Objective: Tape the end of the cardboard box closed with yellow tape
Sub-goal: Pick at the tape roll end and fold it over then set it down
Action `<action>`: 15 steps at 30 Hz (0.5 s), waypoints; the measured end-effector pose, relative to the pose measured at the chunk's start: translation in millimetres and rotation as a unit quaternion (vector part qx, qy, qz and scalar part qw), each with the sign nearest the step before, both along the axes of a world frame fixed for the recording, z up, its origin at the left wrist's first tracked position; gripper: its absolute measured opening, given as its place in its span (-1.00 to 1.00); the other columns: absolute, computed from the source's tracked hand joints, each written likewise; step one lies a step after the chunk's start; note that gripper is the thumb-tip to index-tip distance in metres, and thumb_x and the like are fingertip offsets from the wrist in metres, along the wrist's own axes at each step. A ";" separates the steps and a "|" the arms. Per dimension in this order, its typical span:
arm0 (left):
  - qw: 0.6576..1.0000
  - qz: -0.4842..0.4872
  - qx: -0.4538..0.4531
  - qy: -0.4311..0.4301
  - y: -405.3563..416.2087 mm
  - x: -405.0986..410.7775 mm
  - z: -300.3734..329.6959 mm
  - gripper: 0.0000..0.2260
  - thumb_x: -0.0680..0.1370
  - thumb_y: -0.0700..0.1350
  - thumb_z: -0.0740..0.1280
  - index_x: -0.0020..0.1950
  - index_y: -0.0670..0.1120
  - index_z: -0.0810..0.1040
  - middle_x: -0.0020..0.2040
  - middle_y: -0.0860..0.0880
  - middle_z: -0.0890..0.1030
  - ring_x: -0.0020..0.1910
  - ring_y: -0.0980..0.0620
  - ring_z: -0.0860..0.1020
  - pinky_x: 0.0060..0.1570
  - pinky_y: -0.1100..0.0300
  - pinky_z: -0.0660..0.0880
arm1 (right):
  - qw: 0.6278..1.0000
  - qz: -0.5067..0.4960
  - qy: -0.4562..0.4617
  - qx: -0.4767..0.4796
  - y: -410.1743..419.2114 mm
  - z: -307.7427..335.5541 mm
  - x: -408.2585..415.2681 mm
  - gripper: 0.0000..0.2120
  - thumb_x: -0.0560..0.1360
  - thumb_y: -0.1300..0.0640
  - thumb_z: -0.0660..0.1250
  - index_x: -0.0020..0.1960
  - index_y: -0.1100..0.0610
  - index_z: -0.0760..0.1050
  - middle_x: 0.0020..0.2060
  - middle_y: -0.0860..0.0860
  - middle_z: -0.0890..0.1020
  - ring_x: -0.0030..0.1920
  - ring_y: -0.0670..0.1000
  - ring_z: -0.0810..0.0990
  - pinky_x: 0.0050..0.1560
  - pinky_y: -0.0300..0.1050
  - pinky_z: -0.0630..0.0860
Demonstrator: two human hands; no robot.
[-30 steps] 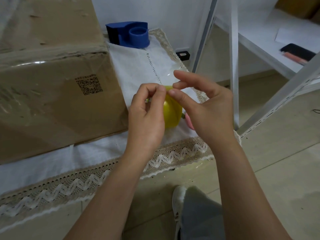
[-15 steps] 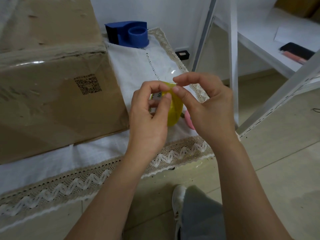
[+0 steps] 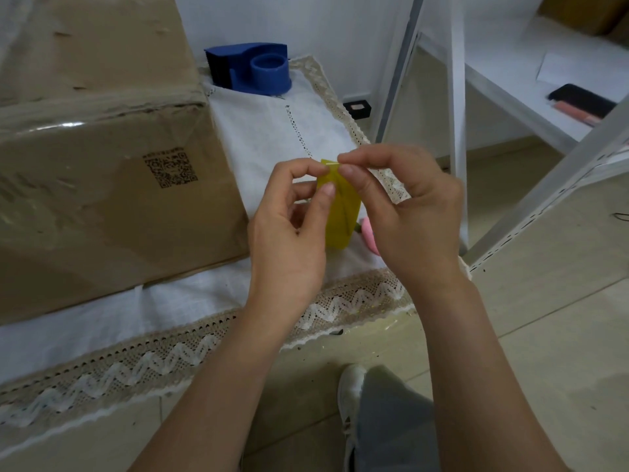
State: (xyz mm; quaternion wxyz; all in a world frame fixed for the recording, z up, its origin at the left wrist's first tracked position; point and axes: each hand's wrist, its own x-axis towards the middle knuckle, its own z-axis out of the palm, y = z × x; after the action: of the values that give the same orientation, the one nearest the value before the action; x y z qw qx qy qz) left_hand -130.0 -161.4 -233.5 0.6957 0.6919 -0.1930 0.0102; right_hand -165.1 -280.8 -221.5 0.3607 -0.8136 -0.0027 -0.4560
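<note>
Half of the yellow tape roll (image 3: pixel 342 212) was hidden behind my fingers, and a pink thing (image 3: pixel 370 235) beside it was mostly covered. My left hand (image 3: pixel 289 229) gripped the roll; my right hand (image 3: pixel 408 206) pinched its top edge. The cardboard box (image 3: pixel 102 172), cut off at left, sat on the counter (image 3: pixel 272 131).

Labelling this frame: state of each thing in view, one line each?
Left hand: holding the tape roll, thumb on its face.
Right hand: pinching the tape's free end at the top of the roll.
Tape roll: yellow, held above the cloth, end just lifted, none on the box.
Box: closed, old clear tape along the top edge, no yellow tape.
Dispenser: blue, empty, standing on the cloth.
</note>
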 end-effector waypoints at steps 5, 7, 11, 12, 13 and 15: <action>1.000 -0.001 -0.016 -0.009 0.1 -0.6 -0.3 -0.89 0.60 -0.16 0.34 0.06 0.04 0.50 -0.14 -0.02 0.67 -0.28 0.10 0.60 -0.31 0.27 0.49 | 1.000 0.007 0.011 0.007 1.4 -3.2 1.3 -0.93 0.52 0.19 0.41 -0.03 0.17 0.65 -0.15 -0.18 0.60 -0.09 -0.11 0.63 0.02 0.17 0.55; 1.000 0.003 -0.017 -0.017 -0.1 -1.3 -0.4 -0.88 0.60 -0.17 0.34 0.08 0.03 0.51 -0.14 -0.03 0.67 -0.27 0.08 0.60 -0.27 0.25 0.51 | 1.000 0.015 0.012 0.022 3.0 -3.3 1.8 -0.94 0.52 0.21 0.41 -0.03 0.18 0.63 -0.15 -0.15 0.61 -0.09 -0.11 0.62 0.03 0.13 0.55; 0.999 0.008 -0.028 -0.014 0.8 -1.9 0.7 -0.74 0.58 -0.18 0.37 0.19 0.07 0.44 -0.15 0.00 0.68 -0.26 0.11 0.63 -0.25 0.27 0.51 | 0.998 0.025 0.016 0.048 4.8 -2.7 1.9 -0.96 0.53 0.22 0.40 -0.03 0.15 0.61 -0.15 -0.14 0.61 -0.09 -0.12 0.61 0.05 0.12 0.55; 0.999 0.010 -0.032 -0.012 1.5 -1.5 1.2 -0.70 0.57 -0.18 0.38 0.22 0.08 0.41 -0.16 0.01 0.68 -0.27 0.10 0.63 -0.25 0.25 0.52 | 0.998 0.024 0.018 0.051 5.1 -2.8 1.9 -0.95 0.53 0.22 0.40 -0.02 0.13 0.61 -0.15 -0.15 0.61 -0.09 -0.14 0.60 0.05 0.14 0.54; 0.999 0.013 -0.035 -0.011 2.0 -0.7 0.9 -0.67 0.56 -0.17 0.39 0.24 0.07 0.40 -0.16 0.01 0.68 -0.27 0.08 0.62 -0.24 0.22 0.53 | 0.998 0.023 0.019 0.050 5.5 -3.0 2.0 -0.95 0.53 0.22 0.40 -0.02 0.12 0.60 -0.15 -0.17 0.60 -0.10 -0.15 0.60 0.05 0.16 0.54; 0.999 0.017 -0.036 -0.014 2.7 0.0 0.4 -0.66 0.55 -0.17 0.40 0.25 0.07 0.39 -0.16 0.00 0.68 -0.26 0.04 0.63 -0.22 0.12 0.57 | 0.999 0.015 0.019 0.040 7.1 -4.0 2.3 -0.97 0.54 0.23 0.39 -0.03 0.15 0.60 -0.15 -0.19 0.59 -0.10 -0.14 0.60 0.05 0.16 0.53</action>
State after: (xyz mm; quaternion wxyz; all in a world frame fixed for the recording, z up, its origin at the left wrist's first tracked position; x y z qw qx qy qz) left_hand -130.0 -158.8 -233.1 0.7168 0.6695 -0.1907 0.0386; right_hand -162.8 -273.7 -225.5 0.3998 -0.8070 0.0100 -0.4345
